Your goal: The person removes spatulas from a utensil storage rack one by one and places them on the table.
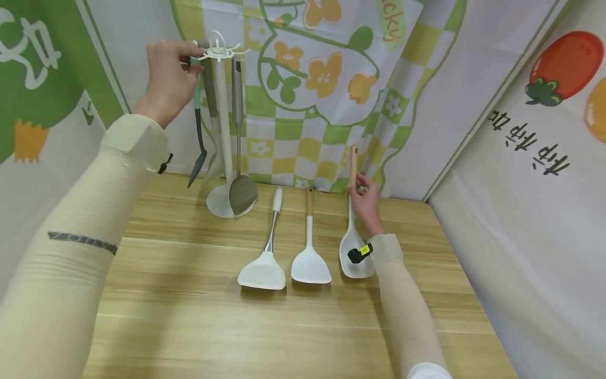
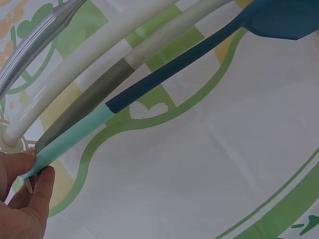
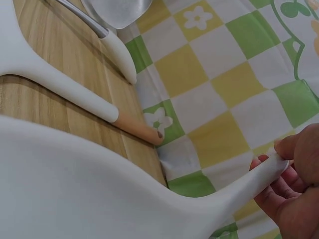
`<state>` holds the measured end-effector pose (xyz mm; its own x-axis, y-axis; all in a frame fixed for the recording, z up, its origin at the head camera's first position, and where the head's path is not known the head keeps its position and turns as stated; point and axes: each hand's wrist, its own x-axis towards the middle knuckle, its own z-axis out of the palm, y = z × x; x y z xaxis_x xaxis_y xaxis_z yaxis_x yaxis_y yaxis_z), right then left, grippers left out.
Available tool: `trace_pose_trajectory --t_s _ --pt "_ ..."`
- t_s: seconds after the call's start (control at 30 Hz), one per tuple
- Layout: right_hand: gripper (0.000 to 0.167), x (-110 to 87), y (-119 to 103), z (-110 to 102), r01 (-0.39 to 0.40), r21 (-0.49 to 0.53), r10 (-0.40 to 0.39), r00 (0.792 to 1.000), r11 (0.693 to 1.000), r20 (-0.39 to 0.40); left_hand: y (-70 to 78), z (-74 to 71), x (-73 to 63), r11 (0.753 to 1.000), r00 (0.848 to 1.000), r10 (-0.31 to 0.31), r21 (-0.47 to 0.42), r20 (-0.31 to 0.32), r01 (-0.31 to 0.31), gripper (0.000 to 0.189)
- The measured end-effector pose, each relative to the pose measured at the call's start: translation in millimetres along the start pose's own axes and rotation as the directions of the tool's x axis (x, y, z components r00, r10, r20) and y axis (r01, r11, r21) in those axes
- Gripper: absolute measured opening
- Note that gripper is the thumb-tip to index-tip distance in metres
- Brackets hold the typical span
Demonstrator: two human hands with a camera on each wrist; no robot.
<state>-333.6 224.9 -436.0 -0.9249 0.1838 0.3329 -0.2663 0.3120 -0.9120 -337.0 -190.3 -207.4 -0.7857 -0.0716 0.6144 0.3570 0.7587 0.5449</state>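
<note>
At the upper left, my left hand [image 1: 165, 79] is at the top of a white utensil rack [image 1: 224, 121]. Its thumb and fingers pinch the mint handle end of a dark blue-headed spatula [image 2: 169, 69], which hangs head down by a rack hook. Beside it hang a grey-handled utensil [image 2: 89, 102] and a grey turner [image 1: 243, 195]. On the right, my right hand [image 1: 366, 200] grips a white cooking spoon [image 1: 350, 242] near where its wooden handle meets the white shaft. The spoon's bowl points toward me, partly covered by the wrist camera.
Left of the spoon, a white turner with a wooden handle [image 1: 310, 263] and a white turner with a white-and-metal handle [image 1: 263, 271] lie on the wooden table [image 1: 236, 331]. A checkered cloth [image 1: 293, 142] hangs behind; a printed white curtain [image 1: 521, 221] stands at the right.
</note>
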Motion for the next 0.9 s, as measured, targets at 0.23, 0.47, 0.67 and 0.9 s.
trace_pose_trajectory --t_s 0.23,0.47,0.67,0.9 --pt "0.04 -3.3 7.2 -4.2 -0.037 0.026 0.037 0.999 0.999 0.009 -0.5 1.9 -0.2 1.0 1.0 0.011 0.005 -0.009 -0.011 0.034" --pt "0.035 -6.8 14.9 -7.9 -0.062 -0.004 0.062 0.998 0.998 -0.005 -1.2 1.5 0.2 1.0 1.0 0.017 -0.001 -0.023 -0.017 0.034" --pt "0.038 -9.8 21.9 -12.1 -0.08 -0.066 0.08 0.997 0.995 -0.005 -1.5 1.4 -0.7 1.0 0.999 0.024 -0.001 -0.028 -0.024 0.034" --pt "0.04 -13.6 29.9 -15.0 -0.091 -0.084 0.092 0.996 0.992 0.006 -0.7 1.3 -1.5 0.999 0.999 0.036 0.002 -0.028 -0.036 0.033"
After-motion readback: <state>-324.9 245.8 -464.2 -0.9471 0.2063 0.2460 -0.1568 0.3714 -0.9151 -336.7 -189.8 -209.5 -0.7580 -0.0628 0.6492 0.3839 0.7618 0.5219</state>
